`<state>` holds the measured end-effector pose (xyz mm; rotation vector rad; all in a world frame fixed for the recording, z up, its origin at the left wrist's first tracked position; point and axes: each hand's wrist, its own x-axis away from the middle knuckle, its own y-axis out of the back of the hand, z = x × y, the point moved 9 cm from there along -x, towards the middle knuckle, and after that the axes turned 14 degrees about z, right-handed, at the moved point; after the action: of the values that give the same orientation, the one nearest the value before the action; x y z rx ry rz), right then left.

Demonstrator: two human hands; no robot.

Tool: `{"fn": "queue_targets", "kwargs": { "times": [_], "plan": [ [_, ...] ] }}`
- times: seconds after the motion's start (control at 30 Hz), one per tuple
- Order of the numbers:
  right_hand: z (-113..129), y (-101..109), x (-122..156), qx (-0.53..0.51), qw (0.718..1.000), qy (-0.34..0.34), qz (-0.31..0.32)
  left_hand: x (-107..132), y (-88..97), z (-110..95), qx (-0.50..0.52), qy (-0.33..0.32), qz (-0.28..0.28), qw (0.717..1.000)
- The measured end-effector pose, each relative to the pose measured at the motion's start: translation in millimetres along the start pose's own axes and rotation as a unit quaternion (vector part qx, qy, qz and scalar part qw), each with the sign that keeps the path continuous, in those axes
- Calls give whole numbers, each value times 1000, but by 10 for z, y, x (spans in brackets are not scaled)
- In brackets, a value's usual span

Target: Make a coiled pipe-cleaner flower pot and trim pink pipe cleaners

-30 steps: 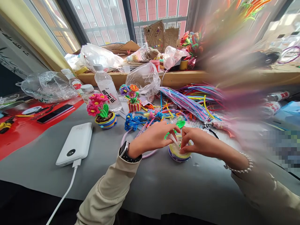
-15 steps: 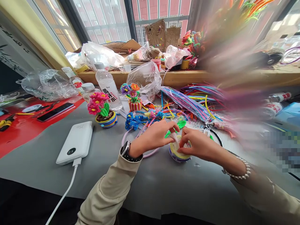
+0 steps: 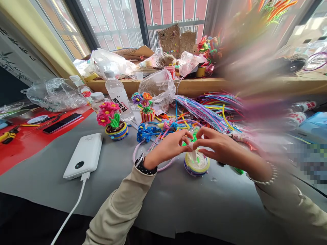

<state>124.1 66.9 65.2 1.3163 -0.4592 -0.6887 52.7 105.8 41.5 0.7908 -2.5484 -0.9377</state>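
Note:
Just over a small round pot (image 3: 196, 172), wrapped in purple and yellow bands, my two hands meet. My left hand (image 3: 173, 145) pinches the upper end of a white strip (image 3: 193, 157), which looks like tissue or soft paper and hangs down toward the pot. My right hand (image 3: 219, 144) is closed at the same end, thumb and forefinger touching the strip. White filling with a bit of green shows inside the pot. Green pipe-cleaner leaves (image 3: 194, 133) stick up behind my fingers, partly hidden.
On the left are a white power bank (image 3: 84, 154) with its cable and a pot of pink flowers (image 3: 116, 131). A water bottle (image 3: 119, 97) and a striped flower pot (image 3: 147, 114) stand behind. Blue flowers (image 3: 145, 132) and pipe-cleaner bundles (image 3: 204, 110) lie beyond my hands. The right side is blurred.
Both hands have come up slightly from the pot, the right one shifting upward with its fingers more raised. The pot's white inside now shows more. The strip is still between my fingers.

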Motion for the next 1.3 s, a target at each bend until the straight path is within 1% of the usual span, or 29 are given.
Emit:
{"fn": "queue_targets", "kwargs": {
  "times": [0.07,0.2,0.3,0.4,0.43,0.47,0.57,0.63,0.7,0.93,1.0,1.1,1.2,1.3],
  "plan": [
    [73,-36,-15,28,999,32,-13,2,19,15,-18,7,-12,1000],
    [126,-80,-42,70,996,54,-30,52,86,30,-97,35,-51,993],
    [129,-68,-37,98,992,56,-47,169,149,-70,-192,38,-94,976],
    [123,-69,-35,116,990,56,-57,311,176,-252,-285,26,-139,948],
    [123,-78,-38,119,990,58,-57,335,139,-326,-306,6,-137,942],
    [125,-87,-40,121,989,61,-57,343,71,-402,-323,-24,-122,938],
    [137,-105,-39,127,988,72,-59,314,-273,-574,-372,-123,-24,920],
    [146,-103,-34,127,987,77,-60,281,-446,-584,-394,-137,20,909],
    [157,-94,-31,124,987,83,-58,254,-530,-558,-399,-122,35,908],
    [283,-34,-49,123,983,122,-51,263,-581,-552,-396,-71,9,915],
    [290,-41,-55,117,985,120,-42,254,-591,-541,-396,-55,9,917],
    [191,-83,-69,76,994,77,-15,251,-590,-519,-403,-36,7,915],
    [56,-146,-70,19,999,28,29,267,-576,-488,-409,-19,5,912],
    [5,-168,-58,-10,998,9,58,292,-593,-460,-413,-17,18,910]
  ]
}}
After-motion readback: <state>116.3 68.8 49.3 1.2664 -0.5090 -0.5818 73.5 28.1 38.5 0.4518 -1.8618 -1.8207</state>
